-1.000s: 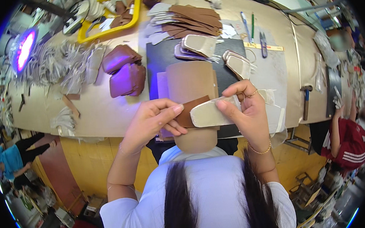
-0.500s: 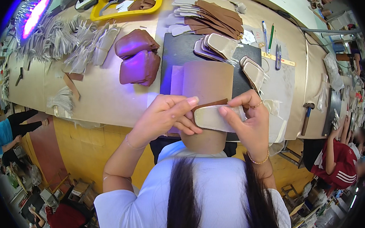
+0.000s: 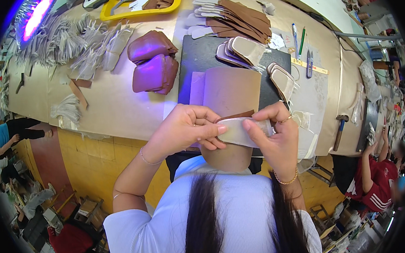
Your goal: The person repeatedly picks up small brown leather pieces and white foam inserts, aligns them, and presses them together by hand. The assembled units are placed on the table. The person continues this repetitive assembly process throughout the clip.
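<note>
Holding a pale sole piece (image 3: 240,132) at the centre of the frame, we pinch it from both ends: our left hand (image 3: 184,130) has its fingers closed on the left end, our right hand (image 3: 273,138) clamps the right end. A brown strip (image 3: 234,116) lies along its top edge. Behind it, a tan board (image 3: 230,89) rests on the counter (image 3: 111,104).
</note>
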{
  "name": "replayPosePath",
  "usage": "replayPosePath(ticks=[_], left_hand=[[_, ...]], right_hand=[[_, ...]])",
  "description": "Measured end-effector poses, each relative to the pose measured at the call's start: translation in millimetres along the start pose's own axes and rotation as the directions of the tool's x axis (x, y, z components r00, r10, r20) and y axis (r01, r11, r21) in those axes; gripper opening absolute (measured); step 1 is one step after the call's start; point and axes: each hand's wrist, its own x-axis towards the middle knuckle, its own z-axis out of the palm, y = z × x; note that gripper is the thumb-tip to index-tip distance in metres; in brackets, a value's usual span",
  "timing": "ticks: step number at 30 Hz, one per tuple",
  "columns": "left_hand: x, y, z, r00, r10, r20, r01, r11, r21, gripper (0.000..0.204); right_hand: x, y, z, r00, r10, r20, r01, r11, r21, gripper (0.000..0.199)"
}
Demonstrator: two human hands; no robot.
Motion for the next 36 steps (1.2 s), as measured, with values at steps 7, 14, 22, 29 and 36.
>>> replayPosePath(ticks=[7, 14, 22, 29, 36], left_hand=[[4, -3, -6, 0.998, -0.060, -0.010, 0.060, 0.998, 0.010, 0.021], [7, -5, -6, 0.996, -0.064, -0.063, 0.066, 0.997, 0.029, 0.012], [7, -8, -8, 0.995, -0.061, -0.084, 0.067, 0.995, 0.068, 0.011], [6, -12, -10, 0.997, 0.052, -0.064, -0.049, 0.997, 0.053, 0.013], [7, -23, -15, 0.993, 0.054, -0.109, -0.049, 0.998, 0.049, 0.006]], right_hand=[[0, 1, -7, 0.997, 0.082, -0.006, -0.080, 0.984, 0.158, 0.033], [-2, 15, -17, 0.981, 0.175, 0.088, -0.195, 0.921, 0.337, 0.035], [0, 31, -18, 0.995, 0.092, 0.048, -0.094, 0.995, 0.030, 0.042], [-15, -12, 12, 0.646, -0.635, 0.424, 0.749, 0.635, -0.190, 0.065], [-21, 15, 35, 0.715, -0.514, 0.473, 0.654, 0.731, -0.194, 0.079]])
